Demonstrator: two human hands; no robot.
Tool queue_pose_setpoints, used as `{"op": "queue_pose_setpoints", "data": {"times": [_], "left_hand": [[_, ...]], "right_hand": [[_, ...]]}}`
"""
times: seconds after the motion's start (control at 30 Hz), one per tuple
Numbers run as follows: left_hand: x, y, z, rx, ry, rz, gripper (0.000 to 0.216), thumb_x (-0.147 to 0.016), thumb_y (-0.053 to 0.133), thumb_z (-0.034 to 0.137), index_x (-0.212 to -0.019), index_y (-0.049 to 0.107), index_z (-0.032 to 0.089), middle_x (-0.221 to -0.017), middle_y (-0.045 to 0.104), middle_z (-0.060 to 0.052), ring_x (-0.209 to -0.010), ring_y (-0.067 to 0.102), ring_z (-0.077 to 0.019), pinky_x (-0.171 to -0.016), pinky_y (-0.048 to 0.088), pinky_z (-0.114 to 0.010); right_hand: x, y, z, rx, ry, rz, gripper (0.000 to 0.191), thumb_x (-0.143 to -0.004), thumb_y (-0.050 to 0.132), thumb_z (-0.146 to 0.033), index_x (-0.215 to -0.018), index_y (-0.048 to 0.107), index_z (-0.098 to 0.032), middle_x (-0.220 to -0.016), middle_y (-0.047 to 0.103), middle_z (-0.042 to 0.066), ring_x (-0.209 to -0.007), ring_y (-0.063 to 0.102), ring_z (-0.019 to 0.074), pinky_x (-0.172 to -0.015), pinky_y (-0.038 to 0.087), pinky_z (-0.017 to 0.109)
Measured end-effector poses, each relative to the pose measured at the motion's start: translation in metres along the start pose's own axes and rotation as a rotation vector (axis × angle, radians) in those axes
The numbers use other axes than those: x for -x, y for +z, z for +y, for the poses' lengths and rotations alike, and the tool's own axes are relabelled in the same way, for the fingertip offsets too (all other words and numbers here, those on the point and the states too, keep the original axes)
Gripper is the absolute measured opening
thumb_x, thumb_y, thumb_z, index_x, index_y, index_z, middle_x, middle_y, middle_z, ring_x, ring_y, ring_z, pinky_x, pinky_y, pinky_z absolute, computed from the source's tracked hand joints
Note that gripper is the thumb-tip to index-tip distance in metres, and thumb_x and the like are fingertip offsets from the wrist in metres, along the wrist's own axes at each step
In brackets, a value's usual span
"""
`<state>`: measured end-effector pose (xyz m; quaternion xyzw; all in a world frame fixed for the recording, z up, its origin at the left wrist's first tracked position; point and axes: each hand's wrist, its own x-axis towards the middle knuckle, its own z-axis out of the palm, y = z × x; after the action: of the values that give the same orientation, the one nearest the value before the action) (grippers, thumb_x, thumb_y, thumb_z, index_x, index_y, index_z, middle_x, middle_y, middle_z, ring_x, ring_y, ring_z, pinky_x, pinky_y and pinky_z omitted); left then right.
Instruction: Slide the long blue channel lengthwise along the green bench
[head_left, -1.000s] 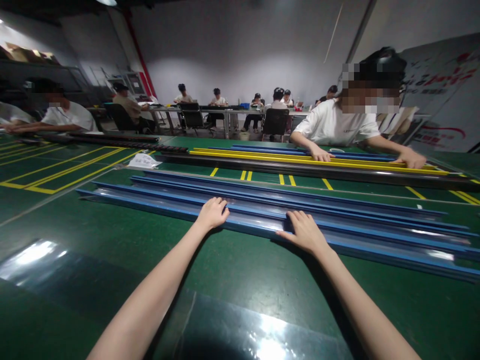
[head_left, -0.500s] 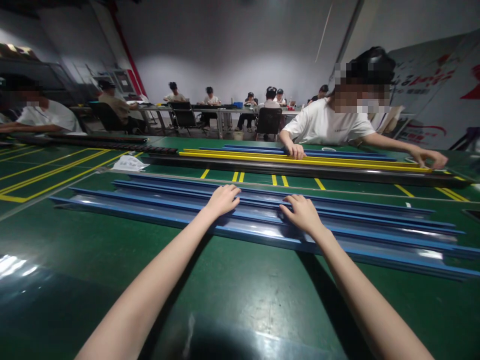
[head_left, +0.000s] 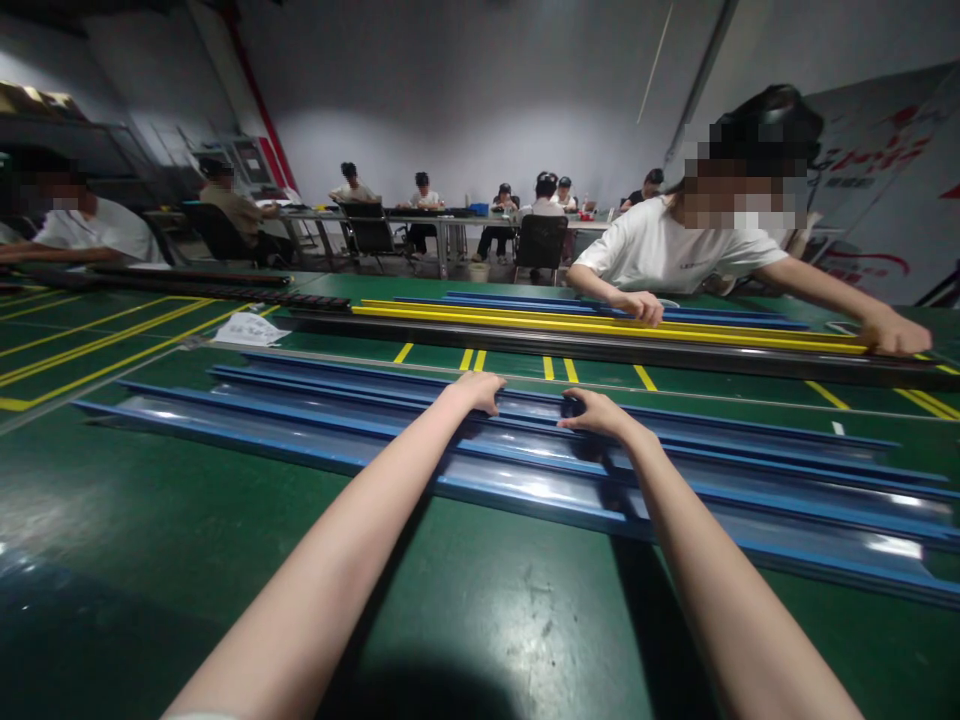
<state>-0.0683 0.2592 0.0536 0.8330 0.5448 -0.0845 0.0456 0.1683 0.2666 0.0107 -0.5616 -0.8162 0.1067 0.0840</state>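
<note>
Several long blue channel-shaped strips [head_left: 525,487] lie side by side across the green table, their raised edges running left to right. My left hand [head_left: 480,391] is over the farther strips, fingers curved downward and thumb apart from them. To its right, my right hand [head_left: 598,412] hovers at or just above the same far strips, thumb and fingers parted in a C shape. Nothing shows between the fingers of either hand. Whether the fingertips touch the far strip's edge I cannot tell.
Beyond the strips runs a long black rail [head_left: 525,337] beside yellow strips [head_left: 487,317]. A co-worker [head_left: 712,240] across the table has both hands on these. White paper [head_left: 250,328] lies at the left. Yellow tape lines [head_left: 480,360] mark the green table [head_left: 480,600].
My hands have moved farther forward over the blue strips, toward the far ones, and closer together. The co-worker's hands have shifted to the right along the yellow strips.
</note>
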Motion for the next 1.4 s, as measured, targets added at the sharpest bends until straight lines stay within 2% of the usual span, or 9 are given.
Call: {"op": "queue_pose_setpoints", "data": {"times": [0.1,0.23,0.4,0.5,0.67,0.83,1.1,1.27,1.4], "left_hand": [[-0.008,0.003,0.003,-0.010,0.013,-0.048,0.066,-0.064,0.068,0.027,-0.125,0.043,0.022,-0.128,0.049,-0.011,-0.115,0.047,-0.0280,-0.091,0.040,-0.037],[-0.013,0.017,0.005,-0.021,-0.003,-0.004,0.068,-0.067,0.067,0.027,-0.127,0.038,0.020,-0.132,0.044,-0.014,-0.119,0.043,-0.0276,-0.095,0.037,-0.038],[-0.012,0.027,-0.005,-0.002,-0.006,0.065,0.067,-0.067,0.066,0.043,-0.125,0.040,0.020,-0.127,0.048,-0.013,-0.116,0.045,-0.0289,-0.093,0.037,-0.041],[-0.008,0.024,-0.010,-0.048,0.034,0.080,0.064,-0.067,0.066,0.044,-0.123,0.043,0.020,-0.122,0.053,-0.012,-0.112,0.049,-0.0290,-0.090,0.039,-0.039],[0.001,0.006,-0.018,-0.141,0.077,0.130,0.075,-0.062,0.066,0.051,-0.126,0.040,0.023,-0.117,0.056,-0.011,-0.103,0.054,-0.0296,-0.083,0.042,-0.036],[0.019,-0.028,-0.022,-0.250,0.089,0.182,0.076,-0.057,0.065,0.056,-0.123,0.044,0.025,-0.111,0.057,-0.009,-0.100,0.055,-0.0278,-0.081,0.041,-0.032],[0.063,-0.083,-0.005,-0.362,0.136,0.282,0.077,-0.058,0.061,0.062,-0.122,0.044,0.023,-0.108,0.058,-0.008,-0.100,0.054,-0.0265,-0.078,0.038,-0.029],[0.100,-0.096,0.015,-0.367,0.164,0.293,0.069,-0.060,0.059,0.062,-0.115,0.049,0.021,-0.104,0.059,-0.008,-0.096,0.055,-0.0257,-0.076,0.037,-0.029],[0.129,-0.092,0.028,-0.344,0.176,0.251,0.069,-0.060,0.056,0.065,-0.114,0.049,0.021,-0.104,0.060,-0.007,-0.095,0.056,-0.0255,-0.074,0.038,-0.029]], "right_hand": [[-0.007,0.002,-0.006,0.114,0.032,-0.047,0.058,-0.064,0.067,-0.038,-0.118,0.052,-0.023,-0.115,0.060,0.007,-0.102,0.055,0.0233,-0.083,0.042,0.034],[-0.010,0.009,-0.014,0.182,0.072,0.001,0.060,-0.063,0.067,-0.040,-0.118,0.051,-0.021,-0.121,0.055,0.012,-0.110,0.048,0.0317,-0.087,0.035,0.047],[-0.006,0.014,-0.009,0.205,-0.021,0.069,0.060,-0.066,0.063,-0.048,-0.118,0.051,-0.020,-0.117,0.057,0.010,-0.108,0.048,0.0281,-0.085,0.036,0.042],[-0.003,0.013,-0.005,0.215,-0.077,0.127,0.061,-0.068,0.060,-0.053,-0.118,0.052,-0.019,-0.112,0.059,0.011,-0.106,0.048,0.0270,-0.083,0.036,0.038],[0.003,0.005,-0.014,0.270,-0.157,0.289,0.069,-0.065,0.056,-0.064,-0.117,0.054,-0.018,-0.104,0.061,0.012,-0.097,0.050,0.0275,-0.079,0.037,0.037],[0.010,-0.014,-0.025,0.290,-0.201,0.390,0.072,-0.065,0.054,-0.066,-0.118,0.054,-0.018,-0.098,0.062,0.011,-0.093,0.051,0.0272,-0.075,0.037,0.035],[0.034,-0.056,-0.035,0.312,-0.306,0.542,0.070,-0.069,0.052,-0.064,-0.119,0.054,-0.016,-0.098,0.063,0.012,-0.090,0.053,0.0261,-0.074,0.037,0.034],[0.067,-0.079,-0.046,0.383,-0.361,0.555,0.071,-0.068,0.053,-0.064,-0.118,0.056,-0.014,-0.097,0.063,0.013,-0.088,0.055,0.0264,-0.073,0.038,0.034],[0.099,-0.083,-0.058,0.416,-0.371,0.517,0.070,-0.066,0.052,-0.066,-0.114,0.058,-0.015,-0.092,0.064,0.012,-0.081,0.057,0.0255,-0.071,0.040,0.034]]}}
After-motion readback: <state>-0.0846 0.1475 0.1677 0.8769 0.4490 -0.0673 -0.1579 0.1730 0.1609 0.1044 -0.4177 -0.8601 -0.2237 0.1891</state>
